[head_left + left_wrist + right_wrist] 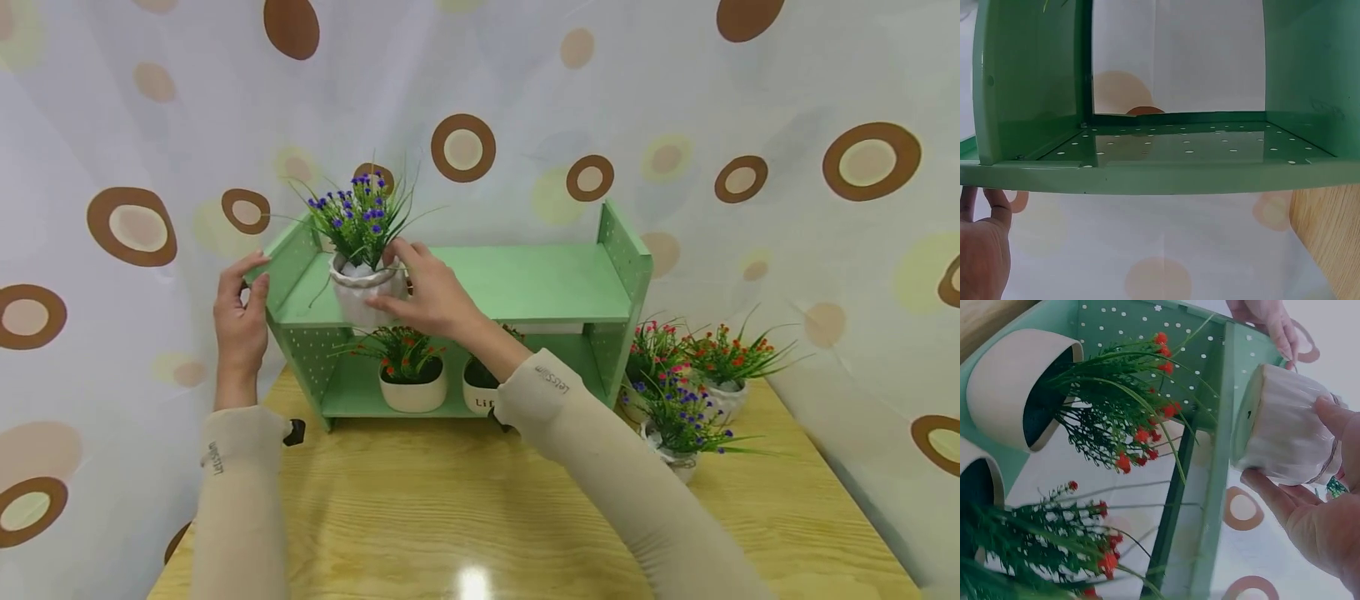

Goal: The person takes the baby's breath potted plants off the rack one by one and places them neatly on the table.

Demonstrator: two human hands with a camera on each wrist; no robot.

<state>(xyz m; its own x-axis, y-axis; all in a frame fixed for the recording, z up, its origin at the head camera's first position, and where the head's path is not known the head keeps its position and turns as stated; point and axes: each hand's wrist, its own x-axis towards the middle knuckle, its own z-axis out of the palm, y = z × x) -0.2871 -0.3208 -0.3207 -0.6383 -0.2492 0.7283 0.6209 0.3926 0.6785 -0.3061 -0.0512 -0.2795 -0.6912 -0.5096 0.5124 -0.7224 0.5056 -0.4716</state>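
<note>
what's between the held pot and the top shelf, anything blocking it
Nothing visible blocks the white pot, held by the right hand, from the top shelf. The left hand is at the left side panel, not between them.

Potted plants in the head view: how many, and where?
6: one purple plant in the right hand; a red plant and half-hidden plant on the lower shelf; a pink plant, orange plant and second purple plant on the table at right. More may be hidden.
</note>
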